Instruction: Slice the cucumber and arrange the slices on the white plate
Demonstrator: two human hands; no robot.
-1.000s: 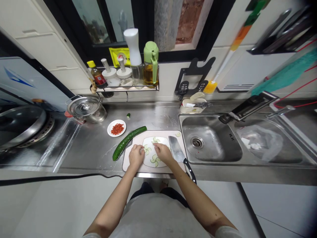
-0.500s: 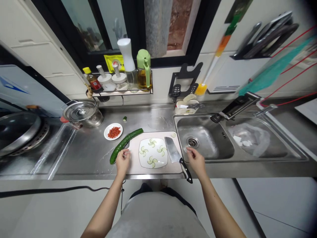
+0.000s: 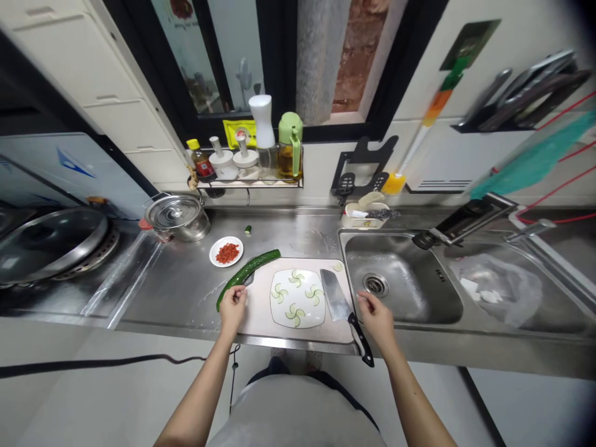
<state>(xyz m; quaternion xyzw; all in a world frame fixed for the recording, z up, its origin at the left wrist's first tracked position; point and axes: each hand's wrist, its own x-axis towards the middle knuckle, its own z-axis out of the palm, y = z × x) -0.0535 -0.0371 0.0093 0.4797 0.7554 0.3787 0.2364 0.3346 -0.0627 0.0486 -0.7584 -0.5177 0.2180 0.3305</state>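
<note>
Shiny steel counter (image 3: 179, 267), squarish plate (image 3: 298, 298), green-edged swirls (image 3: 295, 315)

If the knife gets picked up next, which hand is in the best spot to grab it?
Probably the right hand. It is close beside the black handle of the knife. The left hand is over by the cucumber, with the plate between it and the knife.

A kitchen, seemingly, with sink (image 3: 404, 279) and wok (image 3: 53, 242).

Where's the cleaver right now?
In the head view, the cleaver lies on the right side of the cutting board, between the white plate and the right hand.
</note>
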